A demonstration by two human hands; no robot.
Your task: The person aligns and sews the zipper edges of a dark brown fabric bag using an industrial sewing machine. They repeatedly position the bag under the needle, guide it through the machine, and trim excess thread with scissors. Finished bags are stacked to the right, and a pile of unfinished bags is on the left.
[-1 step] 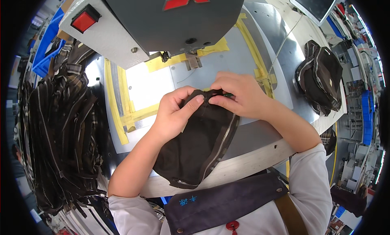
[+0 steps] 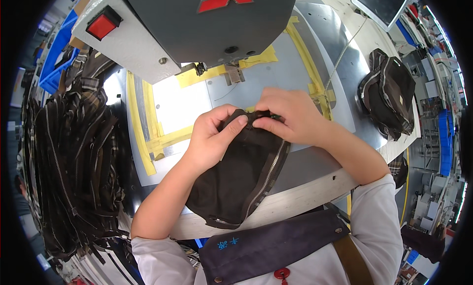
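Yellow-taped work plate (image 2: 276,79) spreads around and beyond the grip; a machine head (image 2: 212,26) stands past it. Left hand (image 2: 208,137): closed, thumb pressing the upper edge of the dark fabric piece (image 2: 224,176). Right hand (image 2: 298,116): pinching the same edge just beside the left; a small green item (image 2: 277,116) shows at its fingers, kind unclear. For good control, hold the edge taut between both pinches, with the zipper (image 2: 266,179) clear below.

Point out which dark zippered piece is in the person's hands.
The middle piece, pinched at its top edge by left hand and right hand; others lie untouched in the left heap and right pile.
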